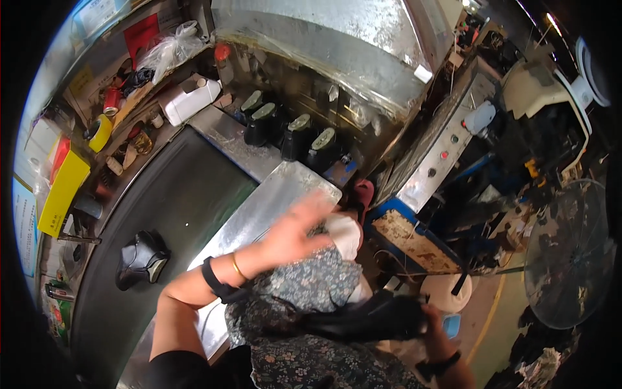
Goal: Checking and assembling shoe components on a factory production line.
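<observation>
My left hand (295,233) is raised over the metal ledge, with a black band and a gold bangle at its wrist. Motion blurs it, but its fingers look spread and nothing shows in them. At the lower right, my right hand (438,332) grips one end of a long black boot (369,318), blurred and lying across the floral cloth (304,285) on my body. A white rounded thing (345,236) shows beside my left fingers; its kind is unclear. On the dark conveyor belt (201,175) to the left sits a black shoe (144,259).
Several black shoe forms (298,133) stand at the belt's far end, below a metal hood (324,39). A cluttered shelf at left holds a yellow box (63,188) and a white jug (189,100). A control panel (440,152) and a round fan (567,253) stand at right.
</observation>
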A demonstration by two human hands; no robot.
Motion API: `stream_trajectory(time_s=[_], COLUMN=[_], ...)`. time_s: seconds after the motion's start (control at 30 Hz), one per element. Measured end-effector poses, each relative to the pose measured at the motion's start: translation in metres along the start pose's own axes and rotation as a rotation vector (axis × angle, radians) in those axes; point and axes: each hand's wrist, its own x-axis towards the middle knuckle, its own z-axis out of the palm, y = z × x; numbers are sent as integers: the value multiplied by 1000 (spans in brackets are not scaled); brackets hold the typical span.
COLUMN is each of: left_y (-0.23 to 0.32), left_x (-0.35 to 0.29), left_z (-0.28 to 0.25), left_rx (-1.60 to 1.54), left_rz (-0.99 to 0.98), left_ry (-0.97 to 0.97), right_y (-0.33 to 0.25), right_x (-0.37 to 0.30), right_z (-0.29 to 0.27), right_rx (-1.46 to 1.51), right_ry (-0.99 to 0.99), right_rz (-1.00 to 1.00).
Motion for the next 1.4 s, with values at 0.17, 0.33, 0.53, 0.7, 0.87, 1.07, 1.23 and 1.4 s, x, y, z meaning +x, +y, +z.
stream_trajectory(time_s=[0.17, 0.33, 0.53, 0.7, 0.87, 1.07, 1.23, 1.4], left_y=[-167, -254, -295, -298, -358, -303, -230, -155], left_x=[16, 65, 99, 142, 201, 128, -62, -285], left_z=[-38, -54, -18, 15, 1, -67, -104, -138], left_rx=[318, 320, 251, 364, 163, -14, 610, 1129], left_rz=[-615, -870, -607, -689, -1094, -841, -686, -1222], left_ry=[219, 389, 579, 356, 212, 132, 373, 814], right_y=[33, -87, -142, -160, -152, -120, -71, 17], right_x=[21, 89, 270, 387, 476, 397, 228, 164], right_z=[-9, 48, 143, 223, 202, 138, 108, 60], right_rx=[247, 275, -388, -1303, -1080, -745, -796, -355], right_ry=[147, 31, 56, 274, 147, -188, 69, 265], right_rz=[-493, -655, -775, -861, -915, -514, -575, -323])
